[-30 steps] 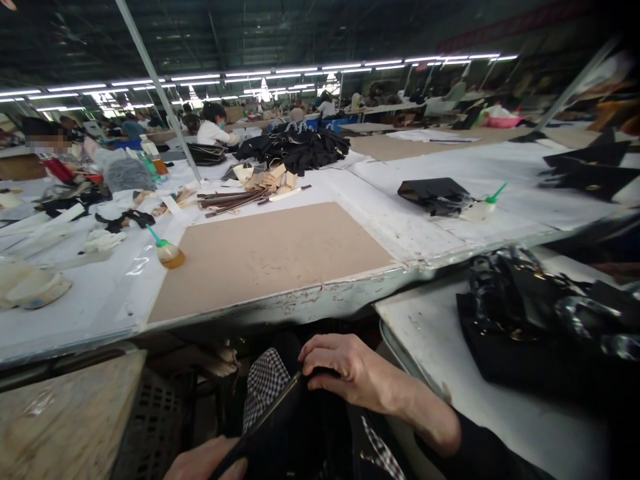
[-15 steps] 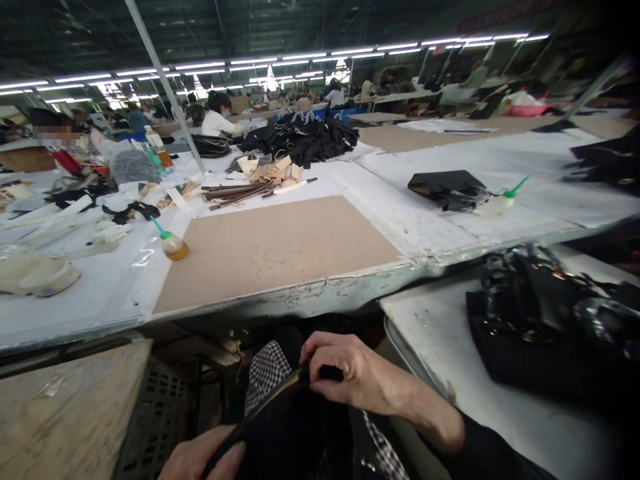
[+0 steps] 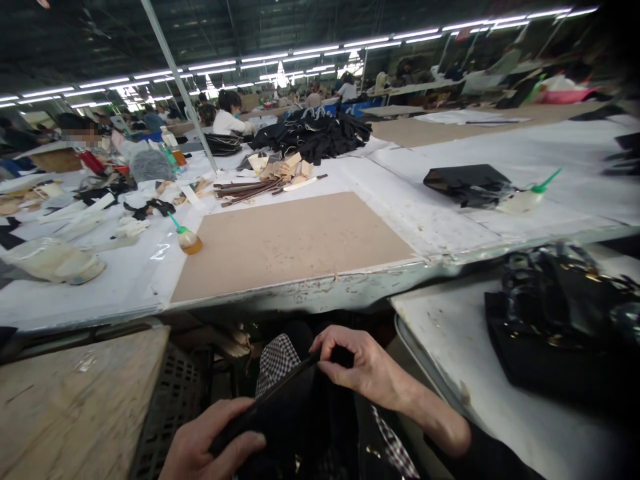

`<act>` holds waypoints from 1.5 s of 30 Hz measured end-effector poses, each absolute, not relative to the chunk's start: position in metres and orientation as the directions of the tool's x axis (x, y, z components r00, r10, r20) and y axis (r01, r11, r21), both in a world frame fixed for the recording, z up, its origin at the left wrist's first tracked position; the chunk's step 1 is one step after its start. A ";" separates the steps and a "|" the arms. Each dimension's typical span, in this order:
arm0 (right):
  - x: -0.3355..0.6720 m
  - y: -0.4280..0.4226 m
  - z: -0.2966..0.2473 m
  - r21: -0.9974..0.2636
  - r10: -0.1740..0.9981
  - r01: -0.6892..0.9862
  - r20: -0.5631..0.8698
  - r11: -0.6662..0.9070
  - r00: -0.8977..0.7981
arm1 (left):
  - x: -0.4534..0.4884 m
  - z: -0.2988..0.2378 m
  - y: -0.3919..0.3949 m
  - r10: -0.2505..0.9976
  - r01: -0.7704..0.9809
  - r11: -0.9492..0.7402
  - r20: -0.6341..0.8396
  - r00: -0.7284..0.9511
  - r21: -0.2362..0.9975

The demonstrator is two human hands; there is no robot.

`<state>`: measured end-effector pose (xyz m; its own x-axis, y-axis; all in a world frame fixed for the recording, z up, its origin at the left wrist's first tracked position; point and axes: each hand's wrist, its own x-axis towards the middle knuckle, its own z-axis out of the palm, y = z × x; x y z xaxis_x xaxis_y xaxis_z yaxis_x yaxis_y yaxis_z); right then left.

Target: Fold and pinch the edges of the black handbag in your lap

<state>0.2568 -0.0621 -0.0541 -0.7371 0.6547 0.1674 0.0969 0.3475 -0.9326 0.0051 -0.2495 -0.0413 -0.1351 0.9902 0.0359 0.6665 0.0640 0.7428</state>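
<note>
A black bag [image 3: 295,417] lies on my lap below the table edge. My left hand [image 3: 210,443] grips its near edge at the bottom of the view, fingers wrapped round the rim. My right hand [image 3: 357,363] pinches the far top corner of the same bag, fingers curled. A checked cloth [image 3: 274,363] shows under the bag.
A brown board [image 3: 295,243] lies on the white table [image 3: 100,287] ahead, with a glue bottle [image 3: 187,239] to its left. Strips and tan pieces [image 3: 270,180] sit behind. Black bags [image 3: 555,320] pile on the right side table. A wooden surface [image 3: 75,400] stands at left. Other workers sit far back.
The view has shifted so the table sits further right and lower. My left hand has come more into view, closing round the bag's near edge. My right hand keeps its pinch.
</note>
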 end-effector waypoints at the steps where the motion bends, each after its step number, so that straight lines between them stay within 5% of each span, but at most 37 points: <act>1: 0.256 -0.063 -0.054 -0.933 0.667 0.103 0.165 0.344 -0.727 | 0.008 -0.043 -0.251 0.987 0.667 0.058 0.058 -0.150 0.743; 15: 0.245 -0.081 -0.060 -0.906 0.782 0.249 0.128 0.343 -0.610 | 0.010 -0.040 -0.250 0.996 0.709 -0.010 0.066 -0.052 0.705; 21: 0.240 -0.080 -0.060 -0.906 0.779 0.264 0.106 0.332 -0.618 | 0.021 -0.029 -0.243 0.981 0.689 0.154 -0.025 -0.193 0.708; 27: 0.240 -0.080 -0.058 -0.915 0.771 0.252 0.091 0.314 -0.630 | 0.030 -0.035 -0.242 0.969 0.625 0.113 0.054 -0.242 0.772; 34: 0.242 -0.082 -0.057 -0.914 0.752 0.224 0.118 0.337 -0.648 | 0.018 -0.045 -0.241 0.892 0.237 0.432 -0.373 -0.255 0.870; 37: 0.240 -0.082 -0.058 -0.892 0.752 0.260 0.121 0.369 -0.648 | 0.008 -0.043 -0.235 0.913 0.506 0.407 -0.338 -0.227 0.761; 41: 0.236 -0.084 -0.057 -0.861 0.750 0.300 0.132 0.411 -0.648 | 0.012 -0.028 -0.218 0.943 0.846 0.281 -0.292 -0.158 0.452; 45: 0.236 -0.086 -0.053 -0.882 0.765 0.298 0.101 0.364 -0.636 | 0.036 -0.014 -0.188 0.962 0.880 0.143 -0.274 -0.015 0.454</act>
